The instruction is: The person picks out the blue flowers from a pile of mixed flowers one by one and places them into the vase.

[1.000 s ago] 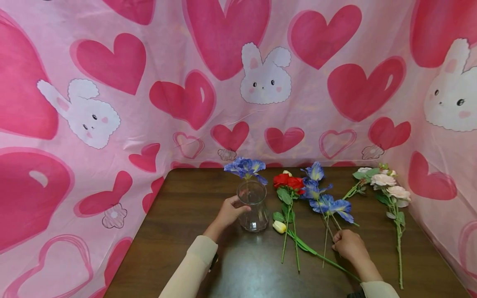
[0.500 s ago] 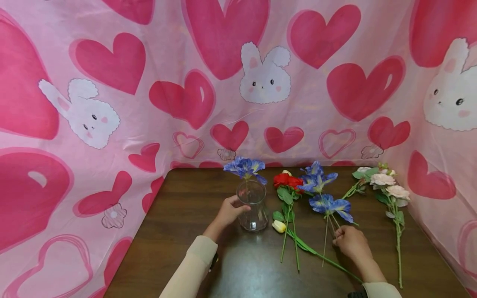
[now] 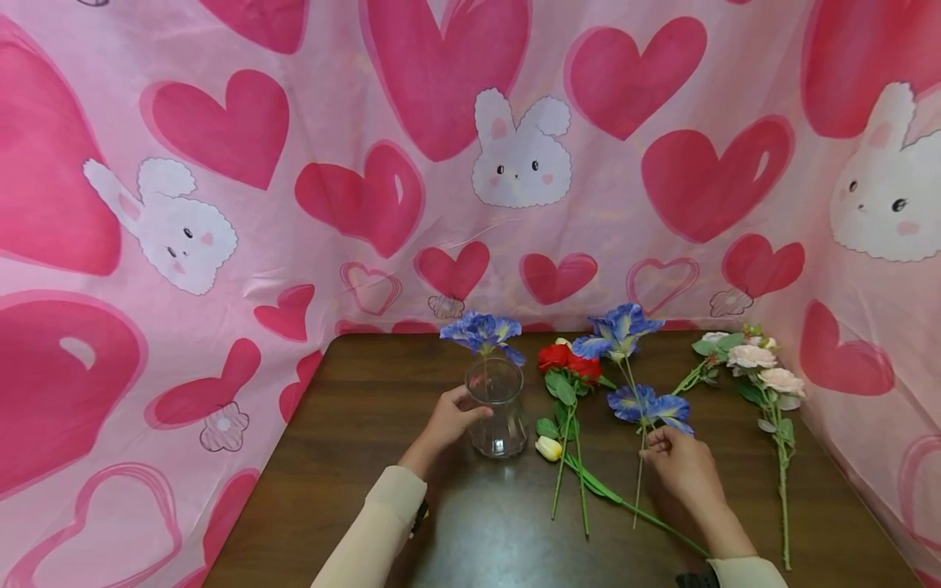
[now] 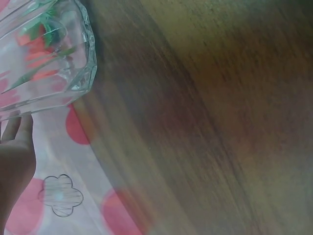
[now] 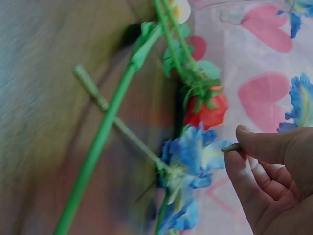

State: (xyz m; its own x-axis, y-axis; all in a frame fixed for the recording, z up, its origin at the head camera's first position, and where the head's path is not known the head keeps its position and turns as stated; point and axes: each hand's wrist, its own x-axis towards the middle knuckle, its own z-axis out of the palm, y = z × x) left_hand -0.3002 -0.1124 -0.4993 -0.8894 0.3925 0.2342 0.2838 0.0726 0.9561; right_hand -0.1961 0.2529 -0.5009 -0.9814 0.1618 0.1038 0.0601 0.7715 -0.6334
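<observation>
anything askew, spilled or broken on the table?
Nothing spilled or visibly broken; the glass vase stands upright. Only mildly askew: the yellow tulip lies slantwise, its green stem crossing those of the red roses, whose heads point away from the person.

A clear glass vase [image 3: 500,433] is standing upright on the surface [image 3: 367,384], just right of centre in the lower half of the head view, the left grip [image 3: 450,420] holding its left side. One blue flower [image 3: 481,330] is rising from its mouth, petals spreading above the rim. Farther right, a second blue flower [image 3: 621,329], streaked yellow, is leaning upper-left, the right grip [image 3: 682,465] pinching its thin stem.
</observation>
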